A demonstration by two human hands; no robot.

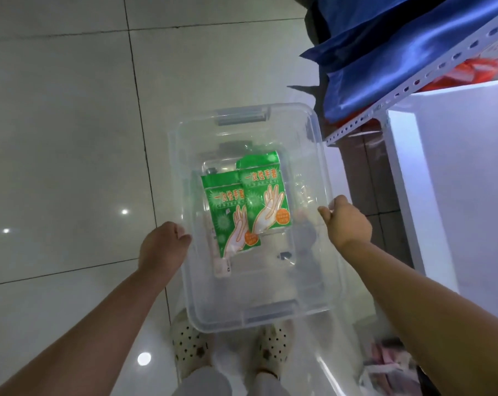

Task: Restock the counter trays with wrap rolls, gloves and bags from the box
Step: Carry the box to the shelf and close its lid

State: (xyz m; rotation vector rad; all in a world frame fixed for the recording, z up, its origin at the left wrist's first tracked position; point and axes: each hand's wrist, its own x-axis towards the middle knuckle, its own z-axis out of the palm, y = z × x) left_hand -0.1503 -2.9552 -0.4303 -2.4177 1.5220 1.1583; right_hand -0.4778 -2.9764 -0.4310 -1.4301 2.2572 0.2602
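I hold a clear plastic box (313, 155) in front of me, above the floor. My left hand (163, 245) grips its left rim and my right hand (346, 221) grips its right rim. On the box's bottom lie two green packs of disposable gloves (268, 195), side by side and partly overlapping, the left pack (229, 212) a little nearer to me. A small whitish item (222, 265) lies under the near end of the left pack. Grey latches sit at the box's far end (240, 117) and near end (272, 312).
A white metal shelf rail with holes (413, 81) runs on the right, with blue shiny fabric (399, 44) and orange packaging (270, 67) behind it. A white counter side (448, 172) stands at right. My feet in pale perforated shoes (190, 347) stand on glossy tile floor (70, 138).
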